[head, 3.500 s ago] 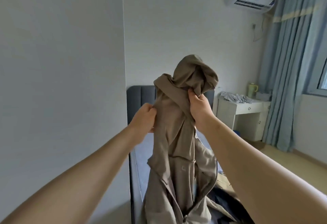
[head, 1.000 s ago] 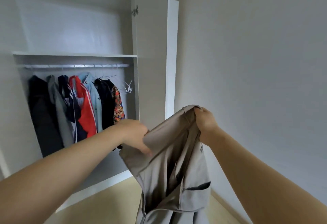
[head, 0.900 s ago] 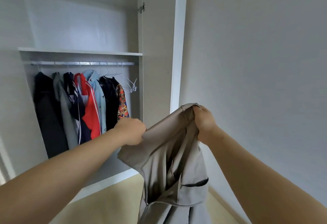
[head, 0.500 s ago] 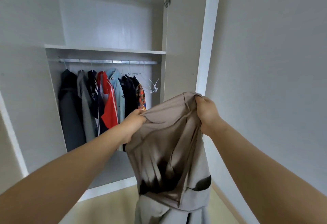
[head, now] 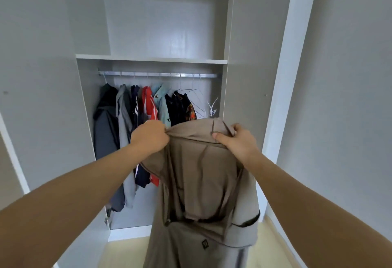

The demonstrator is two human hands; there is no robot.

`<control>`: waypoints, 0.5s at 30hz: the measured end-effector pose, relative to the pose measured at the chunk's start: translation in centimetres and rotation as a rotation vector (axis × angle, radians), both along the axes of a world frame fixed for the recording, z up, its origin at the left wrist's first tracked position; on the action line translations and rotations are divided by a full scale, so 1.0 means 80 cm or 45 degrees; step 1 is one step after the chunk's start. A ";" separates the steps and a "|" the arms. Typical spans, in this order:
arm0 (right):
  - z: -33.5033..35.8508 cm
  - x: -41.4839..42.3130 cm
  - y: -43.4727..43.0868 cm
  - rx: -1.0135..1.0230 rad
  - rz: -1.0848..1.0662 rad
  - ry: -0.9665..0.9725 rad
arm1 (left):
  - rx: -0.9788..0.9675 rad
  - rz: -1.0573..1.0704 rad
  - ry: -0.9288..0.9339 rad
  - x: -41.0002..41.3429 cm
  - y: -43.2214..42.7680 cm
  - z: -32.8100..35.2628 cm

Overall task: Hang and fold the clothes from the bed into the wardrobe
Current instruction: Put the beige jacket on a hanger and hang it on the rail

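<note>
Gripping beige coat [head: 203, 178] before wardrobe [head: 148, 60]

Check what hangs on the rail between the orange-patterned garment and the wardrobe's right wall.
Only empty wire hangers on the rail; no garment between the patterned garment and right wall, head view.

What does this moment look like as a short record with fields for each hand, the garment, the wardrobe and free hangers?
left hand: gripping the top edge of the tan coat
right hand: gripping the same edge, thumb on front
tan coat: hanging down, not on a hanger
wardrobe: doors open
rail: clothes hung along it
empty hangers: at right end
</note>
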State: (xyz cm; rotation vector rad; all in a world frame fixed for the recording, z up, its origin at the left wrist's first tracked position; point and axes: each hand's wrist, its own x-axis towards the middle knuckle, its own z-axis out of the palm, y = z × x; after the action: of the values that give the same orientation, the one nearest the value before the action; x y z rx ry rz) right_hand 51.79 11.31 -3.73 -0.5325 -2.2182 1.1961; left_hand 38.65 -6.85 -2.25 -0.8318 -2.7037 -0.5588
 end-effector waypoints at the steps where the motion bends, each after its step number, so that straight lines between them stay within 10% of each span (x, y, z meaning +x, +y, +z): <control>1: -0.009 -0.009 0.005 0.090 0.091 -0.090 | 0.099 0.032 -0.078 -0.014 0.003 0.001; 8: -0.042 -0.097 0.045 0.604 -0.051 -0.363 | 0.565 -0.035 -0.469 -0.101 0.026 0.006; 15: -0.025 -0.230 0.060 -0.174 0.075 0.099 | -0.050 -0.101 -0.802 -0.206 0.057 -0.012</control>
State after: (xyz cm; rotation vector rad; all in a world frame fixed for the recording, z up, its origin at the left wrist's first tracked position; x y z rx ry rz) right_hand 33.41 16.10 -5.76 -0.4684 -2.1105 1.3827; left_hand 22.19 -2.32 -3.25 -0.8925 -3.2579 -0.9184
